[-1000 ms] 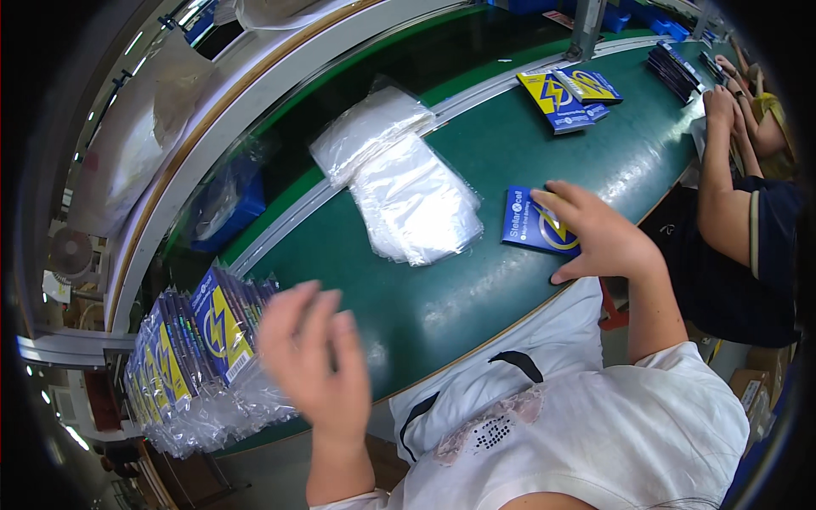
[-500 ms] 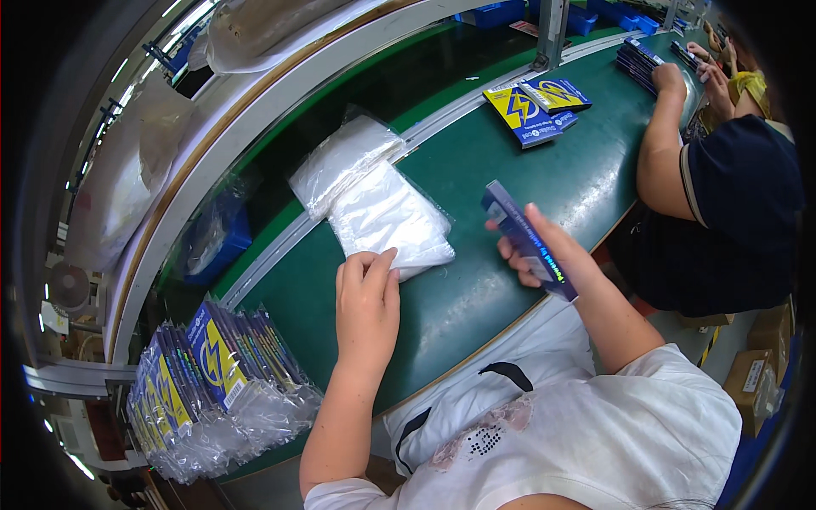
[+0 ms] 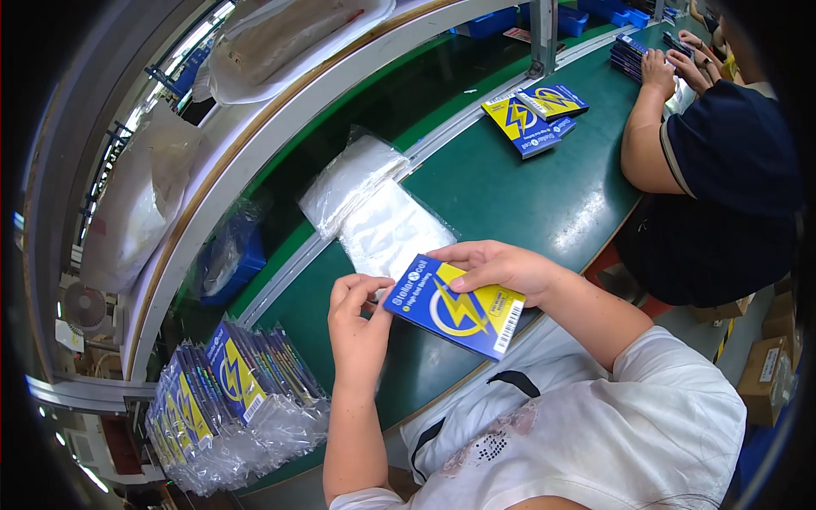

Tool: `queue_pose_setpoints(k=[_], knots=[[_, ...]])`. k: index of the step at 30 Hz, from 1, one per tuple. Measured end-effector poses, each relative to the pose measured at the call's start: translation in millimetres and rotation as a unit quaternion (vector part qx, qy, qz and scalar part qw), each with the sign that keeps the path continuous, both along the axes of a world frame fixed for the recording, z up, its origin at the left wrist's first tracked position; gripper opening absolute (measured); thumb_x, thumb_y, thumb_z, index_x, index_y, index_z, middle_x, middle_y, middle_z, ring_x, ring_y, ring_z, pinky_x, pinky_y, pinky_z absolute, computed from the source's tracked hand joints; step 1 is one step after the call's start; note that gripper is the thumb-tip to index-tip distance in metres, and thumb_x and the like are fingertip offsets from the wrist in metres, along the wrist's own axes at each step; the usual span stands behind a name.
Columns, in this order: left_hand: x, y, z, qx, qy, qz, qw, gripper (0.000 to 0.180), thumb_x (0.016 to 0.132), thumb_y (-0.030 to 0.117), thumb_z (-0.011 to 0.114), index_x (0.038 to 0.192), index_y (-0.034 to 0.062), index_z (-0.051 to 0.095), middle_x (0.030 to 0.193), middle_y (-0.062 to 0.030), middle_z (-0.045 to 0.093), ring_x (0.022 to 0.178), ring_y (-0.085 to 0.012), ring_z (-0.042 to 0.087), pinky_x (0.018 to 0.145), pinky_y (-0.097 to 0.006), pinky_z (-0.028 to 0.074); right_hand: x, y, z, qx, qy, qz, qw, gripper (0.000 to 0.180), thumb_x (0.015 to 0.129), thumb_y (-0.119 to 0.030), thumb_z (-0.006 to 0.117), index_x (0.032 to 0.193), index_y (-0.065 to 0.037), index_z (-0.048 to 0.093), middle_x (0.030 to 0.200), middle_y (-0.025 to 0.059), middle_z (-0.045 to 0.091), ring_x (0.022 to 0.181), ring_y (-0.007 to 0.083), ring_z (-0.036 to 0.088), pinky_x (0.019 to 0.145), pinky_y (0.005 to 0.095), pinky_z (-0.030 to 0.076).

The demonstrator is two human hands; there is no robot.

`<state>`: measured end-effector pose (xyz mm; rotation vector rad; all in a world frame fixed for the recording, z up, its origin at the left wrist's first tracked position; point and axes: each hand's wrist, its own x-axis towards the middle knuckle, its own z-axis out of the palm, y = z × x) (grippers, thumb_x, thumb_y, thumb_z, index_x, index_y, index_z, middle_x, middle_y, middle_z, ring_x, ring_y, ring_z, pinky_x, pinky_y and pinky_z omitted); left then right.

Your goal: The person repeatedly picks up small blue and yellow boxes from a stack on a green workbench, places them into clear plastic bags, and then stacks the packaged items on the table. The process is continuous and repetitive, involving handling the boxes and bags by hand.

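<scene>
My right hand (image 3: 501, 270) grips a flat blue and yellow battery box (image 3: 455, 308), thumb on its front face and fingers behind it. The box is tilted with its printed face toward me. At its left end is my left hand (image 3: 357, 319), fingers curled and thumb pinched in, closed on what looks like the edge of a clear plastic bag; the film is hard to make out. Just beyond both hands lies a stack of clear plastic bags (image 3: 391, 228), partly covered by the box. More battery boxes (image 3: 529, 119) lie loosely piled farther along the green bench.
Bagged battery boxes (image 3: 234, 382) stand packed in rows at the near left. A blue bin (image 3: 236, 268) sits under the curved shelf edge (image 3: 212, 183). On the right, a co-worker in a dark shirt (image 3: 731, 153) handles a stack of boxes (image 3: 627, 58). A metal rail (image 3: 463, 110) runs along the bench.
My right hand has brought the battery box left and turned its printed face up toward me. My left hand has shifted slightly, and its fingers are now at the box's left end.
</scene>
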<state>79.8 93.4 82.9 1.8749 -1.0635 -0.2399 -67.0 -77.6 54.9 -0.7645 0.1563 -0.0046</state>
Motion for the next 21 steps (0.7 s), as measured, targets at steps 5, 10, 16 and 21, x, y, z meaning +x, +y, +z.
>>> queue_pose_setpoints(k=[5, 10, 16, 21], knots=[[0.9, -0.1, -2.4, -0.007, 0.192, 0.040, 0.981, 0.011, 0.086, 0.002, 0.063, 0.096, -0.0027, 0.063, 0.083, -0.0028, 0.063, 0.072, -0.0083, 0.059, 0.065, -0.020, 0.048, -7.9, -4.4, 1.1, -0.080, 0.026, -0.019, 0.996, 0.050, 0.085, -0.003, 0.061, 0.130, 0.010, 0.043, 0.117, 0.0161, 0.061, 0.099, 0.0187, 0.064, 0.086, 0.0298, 0.052], [-11.1, -1.6, 6.7, 0.019, -0.009, 0.005, 1.000, 0.016, 0.082, -0.002, 0.062, 0.098, -0.0008, 0.063, 0.084, -0.0051, 0.064, 0.074, -0.0098, 0.061, 0.069, -0.023, 0.049, 4.0, 14.8, -1.2, -0.126, 0.052, -0.165, 0.977, 0.036, 0.085, -0.005, 0.064, 0.115, 0.008, 0.051, 0.103, 0.0149, 0.065, 0.087, 0.0158, 0.065, 0.078, 0.0284, 0.053], [-21.8, 2.8, 0.2, -0.076, 0.206, 0.012, 0.975, 0.030, 0.088, 0.004, 0.062, 0.115, -0.0029, 0.052, 0.080, -0.0055, 0.064, 0.070, -0.0124, 0.062, 0.068, -0.027, 0.052, 7.1, 37.7, 1.5, -0.135, 0.040, -0.316, 0.938, 0.020, 0.082, -0.013, 0.073, 0.083, -0.001, 0.057, 0.079, 0.0068, 0.065, 0.070, 0.0092, 0.062, 0.063, 0.0218, 0.050], [-37.5, -1.1, -10.6, -0.220, 0.469, -0.027, 0.855, 0.028, 0.095, 0.010, 0.052, 0.121, -0.0005, 0.049, 0.115, -0.0106, 0.059, 0.105, -0.0164, 0.058, 0.090, -0.031, 0.047, 4.6, 50.0, 4.2, -0.234, 0.058, -0.217, 0.946, 0.025, 0.085, -0.022, 0.071, 0.086, 0.002, 0.065, 0.074, 0.0017, 0.061, 0.067, 0.0036, 0.054, 0.061, 0.0224, 0.046]])
